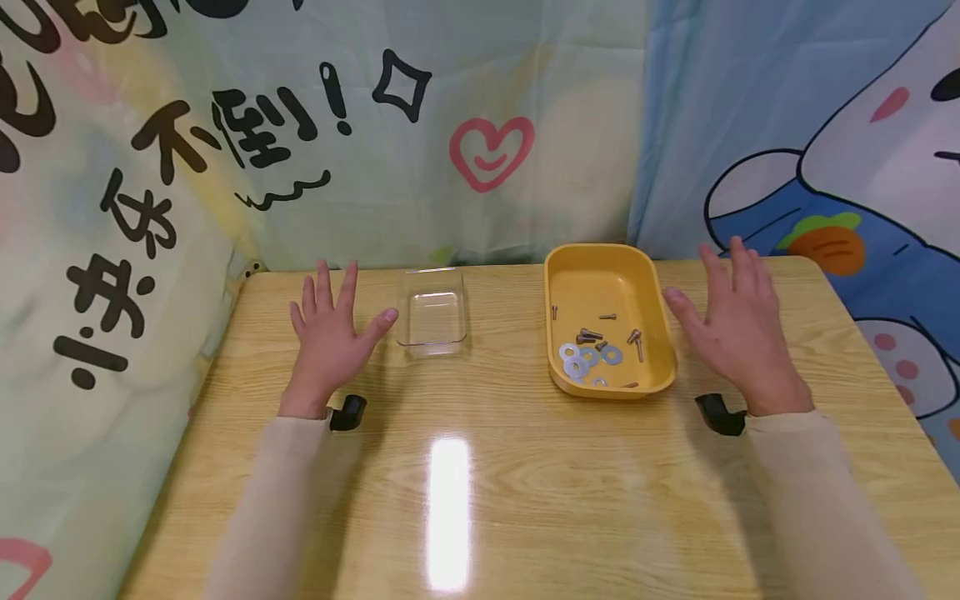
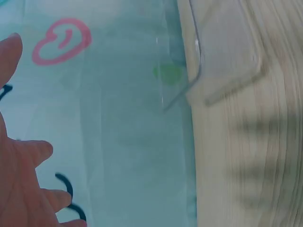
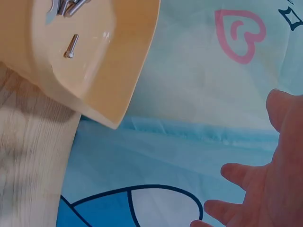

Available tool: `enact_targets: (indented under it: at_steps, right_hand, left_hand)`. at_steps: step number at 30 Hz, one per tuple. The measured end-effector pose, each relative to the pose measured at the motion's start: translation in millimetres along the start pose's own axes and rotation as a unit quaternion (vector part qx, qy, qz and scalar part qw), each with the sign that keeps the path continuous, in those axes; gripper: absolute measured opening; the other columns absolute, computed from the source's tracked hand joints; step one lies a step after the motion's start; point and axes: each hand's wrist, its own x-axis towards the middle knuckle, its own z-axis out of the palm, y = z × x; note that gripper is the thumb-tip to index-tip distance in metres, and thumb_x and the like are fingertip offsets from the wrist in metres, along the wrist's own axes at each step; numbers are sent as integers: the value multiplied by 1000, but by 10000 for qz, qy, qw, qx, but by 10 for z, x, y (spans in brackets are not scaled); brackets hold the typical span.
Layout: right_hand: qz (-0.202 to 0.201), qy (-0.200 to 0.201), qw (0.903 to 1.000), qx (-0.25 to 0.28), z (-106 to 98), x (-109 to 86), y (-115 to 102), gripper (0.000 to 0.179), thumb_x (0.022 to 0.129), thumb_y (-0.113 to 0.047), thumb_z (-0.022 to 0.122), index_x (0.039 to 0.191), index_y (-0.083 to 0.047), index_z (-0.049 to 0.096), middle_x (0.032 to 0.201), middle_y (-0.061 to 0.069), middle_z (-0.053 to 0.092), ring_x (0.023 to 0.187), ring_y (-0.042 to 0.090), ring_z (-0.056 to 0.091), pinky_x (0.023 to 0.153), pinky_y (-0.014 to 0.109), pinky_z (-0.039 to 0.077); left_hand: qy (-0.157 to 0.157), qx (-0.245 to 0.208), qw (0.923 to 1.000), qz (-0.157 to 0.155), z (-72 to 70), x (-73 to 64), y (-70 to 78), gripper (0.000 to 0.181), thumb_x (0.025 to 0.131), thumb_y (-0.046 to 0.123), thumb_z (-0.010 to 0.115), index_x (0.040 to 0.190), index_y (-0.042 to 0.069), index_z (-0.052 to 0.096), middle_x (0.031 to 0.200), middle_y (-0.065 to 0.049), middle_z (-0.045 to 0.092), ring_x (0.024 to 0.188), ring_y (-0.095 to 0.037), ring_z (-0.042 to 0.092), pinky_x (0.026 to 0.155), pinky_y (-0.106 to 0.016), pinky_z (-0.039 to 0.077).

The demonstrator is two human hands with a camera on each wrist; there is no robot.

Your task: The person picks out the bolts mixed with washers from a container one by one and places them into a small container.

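One yellow tray (image 1: 607, 283) sits between the hands, just beside the right hand (image 1: 742, 333), on its thumb side. In it I count at least five washers (image 1: 612, 355), gathered at the end nearer the wrists, and about eight screws (image 1: 640, 348), some overlapping, so I can't be sure of the number. The right hand is spread wide, thumb well out, holding nothing and apart from the tray. One clear box (image 1: 433, 312) stands just off the thumb of the left hand (image 1: 330, 337). That hand is splayed wide too, holding nothing, apart from the box. Two black wrist pieces (image 1: 348, 413) show, one on each thumb side. Below both hands is one wooden table (image 1: 562, 483); beyond the fingertips hangs printed cloth (image 1: 585, 150)
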Motion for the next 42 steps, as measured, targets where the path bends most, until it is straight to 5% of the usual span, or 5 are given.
enact_targets:
  at_steps: [20,29,42]
  right_hand:
    - [-486,-104,9978,441,168,124,-227,73,105,-41,49,157,2,22,162,30,10,148,49,6,116,67,11]
    - [-467,-614,9950,631,282,216,-352,69,102,-28,57,156,2,25,161,31,13,146,52,11,112,68,19]
    - [-155,-1894,9811,374,463,339,-412,63,102,-22,58,152,5,32,153,33,30,137,50,33,112,63,27]
  left_hand:
    - [-209,-552,9924,1081,725,56,869,85,98,55,55,162,12,19,168,-17,0,154,-31,-4,120,-53,-5]
    - [-584,-740,9849,1454,1052,58,1190,82,99,53,55,162,13,19,168,-17,5,154,-30,-1,122,-51,0]
    - [-1254,-843,9802,1282,1468,21,1407,84,99,59,51,162,15,18,168,-16,7,154,-32,6,122,-51,7]
